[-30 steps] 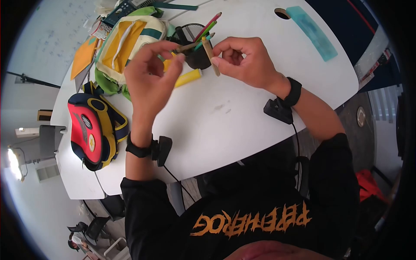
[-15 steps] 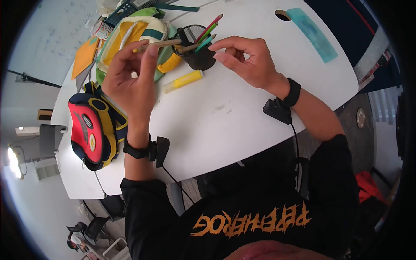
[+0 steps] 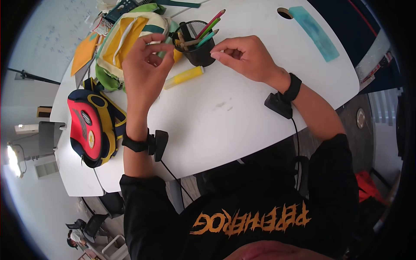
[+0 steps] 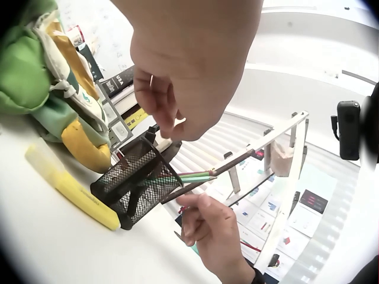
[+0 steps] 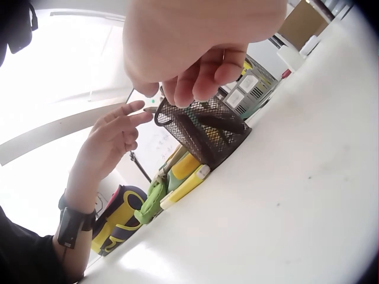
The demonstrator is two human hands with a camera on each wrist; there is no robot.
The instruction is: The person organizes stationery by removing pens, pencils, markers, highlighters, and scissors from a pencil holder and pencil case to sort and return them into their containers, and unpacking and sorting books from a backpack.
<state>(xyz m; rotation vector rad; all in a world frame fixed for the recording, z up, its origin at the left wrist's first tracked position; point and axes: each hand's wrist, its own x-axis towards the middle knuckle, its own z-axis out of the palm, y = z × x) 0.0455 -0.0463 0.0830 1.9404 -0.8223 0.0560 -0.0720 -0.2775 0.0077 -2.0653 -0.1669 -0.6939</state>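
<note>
A black mesh pen cup stands on the table holding several pencils, including pink, green and teal ones. Wooden pencils lean toward its left rim. My left hand is just left of that rim, thumb and forefinger apart with no pencil seen between them. To the right of the cup, my right hand hovers with fingers loosely bent, thumb near the forefinger and nothing held. A yellow highlighter lies in front of the cup; in the left wrist view the highlighter lies beside the cup's base.
Left of the cup lies a green, cream and yellow backpack. Nearer on the left sits a red and navy bag. A translucent teal strip lies at the far right beside a round table hole.
A wooden pencil passed from my right hand to my left, which swung it leftward and then came back to the cup. That pencil is now out of both hands, with wooden pencils in the cup.
</note>
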